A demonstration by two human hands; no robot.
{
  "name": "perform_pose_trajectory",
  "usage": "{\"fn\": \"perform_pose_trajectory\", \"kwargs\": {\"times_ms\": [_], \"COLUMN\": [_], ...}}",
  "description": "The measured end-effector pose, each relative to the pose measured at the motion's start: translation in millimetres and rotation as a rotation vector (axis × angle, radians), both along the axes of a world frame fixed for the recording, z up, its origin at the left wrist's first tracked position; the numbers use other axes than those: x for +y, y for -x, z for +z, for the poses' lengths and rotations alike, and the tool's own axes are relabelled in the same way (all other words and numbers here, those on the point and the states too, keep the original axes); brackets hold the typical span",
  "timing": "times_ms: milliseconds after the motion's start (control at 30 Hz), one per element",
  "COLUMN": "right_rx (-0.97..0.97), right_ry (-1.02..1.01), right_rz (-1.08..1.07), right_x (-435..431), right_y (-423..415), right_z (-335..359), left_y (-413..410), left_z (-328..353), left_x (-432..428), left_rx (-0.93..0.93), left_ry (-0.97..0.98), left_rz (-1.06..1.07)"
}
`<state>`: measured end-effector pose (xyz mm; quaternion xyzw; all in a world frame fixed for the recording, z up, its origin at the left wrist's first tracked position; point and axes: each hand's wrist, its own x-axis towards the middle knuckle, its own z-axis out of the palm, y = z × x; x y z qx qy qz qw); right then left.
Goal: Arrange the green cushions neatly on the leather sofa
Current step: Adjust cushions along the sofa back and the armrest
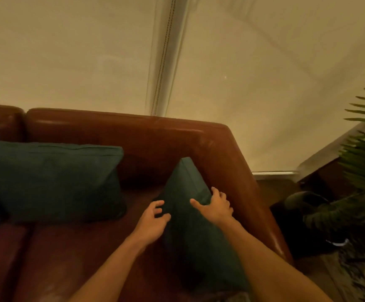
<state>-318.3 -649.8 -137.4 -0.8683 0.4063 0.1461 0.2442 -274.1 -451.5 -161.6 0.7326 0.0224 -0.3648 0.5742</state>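
Observation:
A brown leather sofa point(133, 131) fills the lower left of the head view. One green cushion point(50, 182) leans upright against its backrest. A second green cushion point(190, 232) stands on edge against the right armrest. My left hand point(153, 219) touches this cushion's left face with curled fingers. My right hand point(216, 205) grips its upper right edge, thumb on the front face and fingers over the side next to the armrest.
A tan canvas wall with a stitched seam point(164, 57) rises behind the sofa. A green fern point(364, 162) and a dark pot point(303, 205) stand right of the armrest, beside a dark wooden unit point(329, 162).

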Motion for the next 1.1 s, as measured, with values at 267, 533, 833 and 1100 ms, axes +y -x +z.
{"fn": "perform_pose_trajectory", "kwargs": {"times_ms": [267, 533, 833, 1100], "right_rx": [0.073, -0.216, -0.597, -1.071], "right_ry": [0.023, 0.184, 0.014, -0.345], "right_rz": [-0.071, -0.088, -0.343, -0.562], "right_x": [6, 15, -9, -32], "right_y": [-2, 21, 59, 108], "right_z": [-49, -46, 3, 61], "left_y": [-4, -21, -45, -70], "left_z": [-19, -15, -17, 12], "left_x": [6, 43, 64, 65], "left_rx": [0.071, 0.162, 0.186, 0.138], "left_ry": [-0.038, -0.073, -0.071, 0.047], "left_rz": [0.044, 0.09, 0.092, 0.146]}}
